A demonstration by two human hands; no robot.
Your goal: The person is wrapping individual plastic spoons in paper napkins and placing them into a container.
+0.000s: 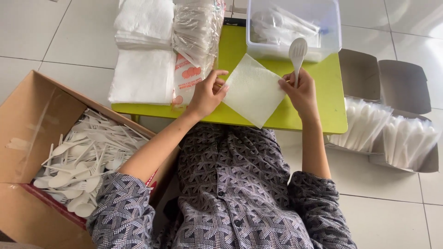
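A white square paper napkin [253, 90] lies as a diamond on the low green table [323, 92]. My left hand [207, 92] pinches the napkin's left corner. My right hand [301, 92] grips the handle of a white plastic spoon [297, 51], held upright with the bowl up, and its fingers touch the napkin's right corner. Both forearms reach out from patterned sleeves over my lap.
Stacks of white napkins [144, 55] and a plastic bag of napkins [196, 34] sit on the table's left. A clear tub [330, 27] stands at the back. A cardboard box of white spoons and forks [83, 161] is on my left, boxes of wrapped cutlery [387, 133] on my right.
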